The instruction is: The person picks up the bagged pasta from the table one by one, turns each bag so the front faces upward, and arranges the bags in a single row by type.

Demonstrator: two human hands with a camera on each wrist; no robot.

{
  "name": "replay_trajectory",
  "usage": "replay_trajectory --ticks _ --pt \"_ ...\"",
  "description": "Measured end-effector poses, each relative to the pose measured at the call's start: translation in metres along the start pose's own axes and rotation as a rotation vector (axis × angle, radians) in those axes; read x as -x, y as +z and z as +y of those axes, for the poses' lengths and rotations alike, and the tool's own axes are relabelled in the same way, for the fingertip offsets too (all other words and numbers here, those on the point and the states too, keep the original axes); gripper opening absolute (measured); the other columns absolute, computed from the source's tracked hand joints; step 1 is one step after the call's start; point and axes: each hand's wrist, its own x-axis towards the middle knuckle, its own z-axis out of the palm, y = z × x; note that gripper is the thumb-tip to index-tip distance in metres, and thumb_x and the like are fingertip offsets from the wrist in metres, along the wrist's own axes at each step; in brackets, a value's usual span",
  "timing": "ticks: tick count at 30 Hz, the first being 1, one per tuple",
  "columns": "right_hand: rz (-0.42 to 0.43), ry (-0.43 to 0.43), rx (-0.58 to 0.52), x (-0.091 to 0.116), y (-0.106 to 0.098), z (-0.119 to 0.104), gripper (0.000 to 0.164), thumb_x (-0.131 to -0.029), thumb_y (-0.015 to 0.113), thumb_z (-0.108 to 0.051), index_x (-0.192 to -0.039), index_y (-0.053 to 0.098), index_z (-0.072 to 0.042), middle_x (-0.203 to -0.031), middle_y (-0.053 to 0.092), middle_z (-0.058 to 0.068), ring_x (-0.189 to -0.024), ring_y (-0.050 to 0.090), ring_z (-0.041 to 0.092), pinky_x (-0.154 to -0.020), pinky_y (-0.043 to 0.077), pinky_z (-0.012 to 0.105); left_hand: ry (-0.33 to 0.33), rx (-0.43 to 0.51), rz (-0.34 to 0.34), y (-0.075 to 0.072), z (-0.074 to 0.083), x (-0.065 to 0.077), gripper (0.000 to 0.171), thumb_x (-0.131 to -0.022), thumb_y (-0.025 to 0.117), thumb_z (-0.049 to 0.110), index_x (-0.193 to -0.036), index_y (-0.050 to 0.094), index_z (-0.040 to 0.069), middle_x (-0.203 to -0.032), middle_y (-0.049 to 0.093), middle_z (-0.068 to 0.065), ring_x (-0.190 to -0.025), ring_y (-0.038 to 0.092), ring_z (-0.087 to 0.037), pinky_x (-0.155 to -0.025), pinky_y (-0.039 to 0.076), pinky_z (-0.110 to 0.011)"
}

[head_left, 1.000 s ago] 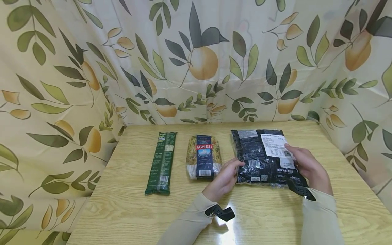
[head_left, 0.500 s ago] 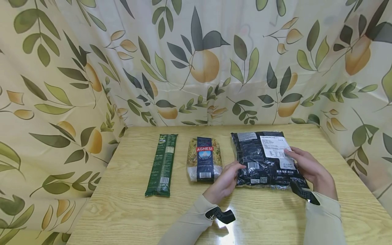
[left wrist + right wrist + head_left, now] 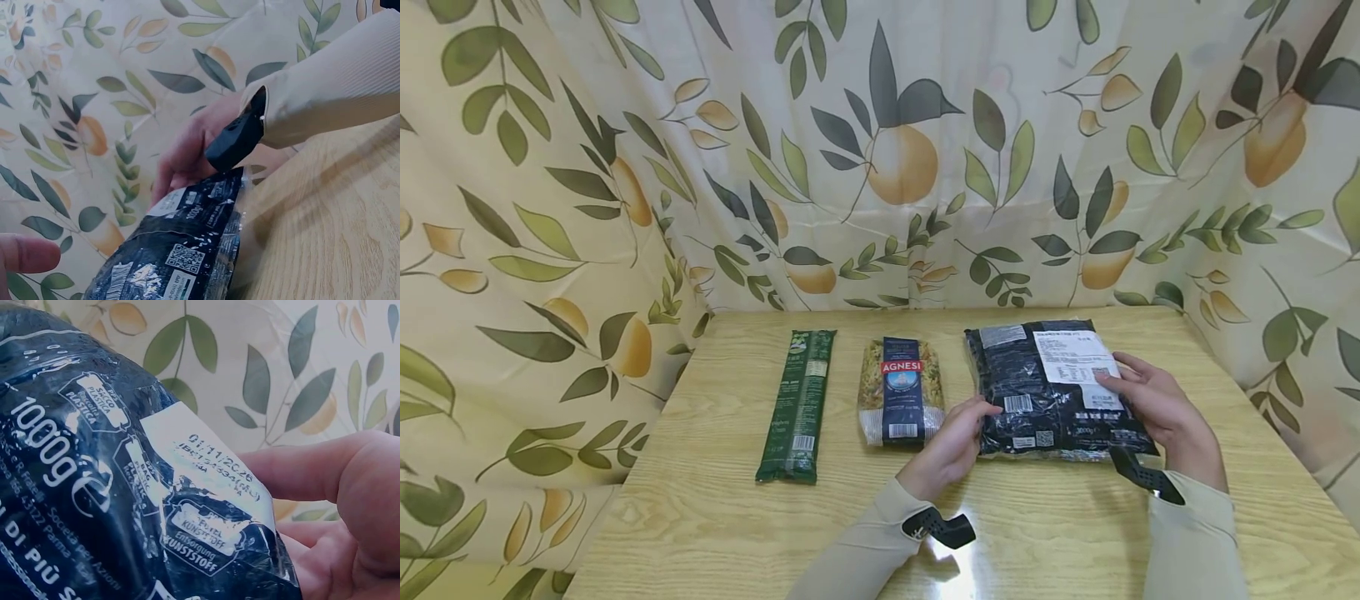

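Note:
A plump dark blue plastic food bag (image 3: 1022, 367), marked 1000g, lies at the right of the table with a white label (image 3: 1063, 354) on its upper face. My left hand (image 3: 951, 442) grips its left side, thumb on top and the other fingers mostly hidden. On the opposite side, my right hand (image 3: 1161, 408) holds the right edge, thumb over the label and fingers behind. In the right wrist view, that hand (image 3: 337, 500) pinches the corner beside a printed date. The left wrist view shows the bag (image 3: 181, 244) tilted, with the left thumb (image 3: 31, 253) at the frame's edge.
Left of the bag lies an Agnesi pasta pack (image 3: 901, 392) with a clear window, close to my left hand. Farther left is a long green spaghetti pack (image 3: 795, 408). A leaf-and-fruit patterned curtain (image 3: 850, 167) stands behind the wooden table (image 3: 700, 517) and at its sides.
My right hand has shifted slightly to the right and its fingers have moved off the label to behind the edge. The left hand keeps its place. The head view has tipped up slightly.

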Motion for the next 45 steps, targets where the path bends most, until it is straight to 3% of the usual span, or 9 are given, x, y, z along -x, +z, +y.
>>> replay_trajectory --ticks 2,6,19,22,25,30,34,41,45 --pt "0.009 -0.005 -0.018 0.001 -0.001 0.000 0.101 -0.103 0.064 -0.036 -0.165 -0.011 -0.010 -0.168 0.009 0.028 -0.088 0.068 -0.007 -0.080 0.062 0.027 -0.008 0.005 -0.004 0.001 -0.001 0.000 0.082 -0.090 0.057 0.007 -0.157 0.016 -0.016 -0.172 0.005 -0.026 -0.160 -0.009 -0.042 -0.128 -0.008 -0.061" --pt "0.057 -0.028 -0.057 0.004 -0.003 -0.001 0.101 -0.100 0.069 -0.032 -0.166 -0.005 -0.012 -0.167 0.007 0.027 -0.085 0.067 -0.009 -0.076 0.061 0.023 -0.028 0.014 -0.021 0.002 -0.003 0.000 0.083 -0.091 0.057 0.008 -0.158 0.015 -0.014 -0.173 0.003 -0.023 -0.159 -0.013 -0.041 -0.127 -0.010 -0.063" --pt "0.311 -0.025 -0.002 0.018 -0.012 -0.010 0.094 -0.092 0.080 -0.024 -0.165 0.022 -0.032 -0.158 0.030 0.015 -0.076 0.060 -0.016 -0.068 0.055 0.016 -0.092 -0.008 -0.103 0.010 -0.014 0.009 0.083 -0.092 0.056 0.007 -0.161 0.013 -0.009 -0.173 0.001 -0.023 -0.159 -0.011 -0.044 -0.128 -0.008 -0.061" --pt "0.357 -0.065 -0.027 0.021 -0.014 -0.013 0.093 -0.089 0.083 -0.017 -0.164 0.029 -0.030 -0.144 0.048 0.000 -0.077 0.060 -0.016 -0.068 0.053 0.013 -0.113 -0.005 -0.129 0.013 -0.015 0.011 0.082 -0.093 0.056 0.007 -0.161 0.013 -0.008 -0.173 0.004 -0.025 -0.159 -0.005 -0.046 -0.128 -0.006 -0.062" --pt "0.396 -0.108 -0.034 0.026 -0.013 -0.018 0.089 -0.087 0.082 -0.011 -0.162 0.036 -0.027 -0.117 0.065 -0.023 -0.078 0.060 -0.017 -0.067 0.051 0.011 -0.130 -0.003 -0.159 0.016 -0.015 0.014 0.081 -0.094 0.054 0.007 -0.162 0.012 -0.007 -0.172 0.011 -0.025 -0.160 0.004 -0.044 -0.130 -0.001 -0.060" --pt "0.419 -0.158 -0.094 0.037 -0.009 -0.030 0.085 -0.087 0.078 0.000 -0.159 0.041 -0.026 -0.077 0.064 -0.042 -0.069 0.064 -0.015 -0.059 0.052 0.014 -0.136 -0.017 -0.219 0.019 -0.017 0.016 0.081 -0.096 0.052 0.008 -0.162 0.009 -0.007 -0.171 0.017 -0.025 -0.161 0.010 -0.041 -0.131 0.003 -0.057" --pt "0.431 -0.189 -0.133 0.045 -0.007 -0.038 0.084 -0.086 0.076 0.005 -0.158 0.044 -0.025 -0.077 0.066 -0.040 -0.066 0.066 -0.011 -0.055 0.053 0.015 -0.140 -0.030 -0.245 0.022 -0.019 0.017 0.080 -0.096 0.051 0.010 -0.163 0.009 -0.006 -0.172 0.011 -0.024 -0.161 0.005 -0.042 -0.130 -0.002 -0.058" --pt "0.514 -0.184 -0.039 0.059 -0.001 -0.052 0.079 -0.089 0.073 0.004 -0.157 0.045 -0.024 -0.077 0.063 -0.044 -0.063 0.065 -0.012 -0.054 0.054 0.015 -0.145 -0.083 -0.300 0.031 -0.024 0.021 0.079 -0.096 0.051 0.013 -0.162 0.013 -0.006 -0.173 0.006 -0.025 -0.161 -0.002 -0.042 -0.127 -0.008 -0.063" --pt "0.566 -0.234 0.009 0.065 0.003 -0.059 0.074 -0.087 0.072 0.006 -0.154 0.050 -0.019 -0.077 0.060 -0.046 -0.063 0.064 -0.013 -0.054 0.054 0.014 -0.147 -0.105 -0.315 0.037 -0.025 0.023 0.078 -0.095 0.052 0.014 -0.162 0.017 -0.005 -0.172 0.007 -0.026 -0.161 -0.003 -0.044 -0.127 -0.008 -0.064"
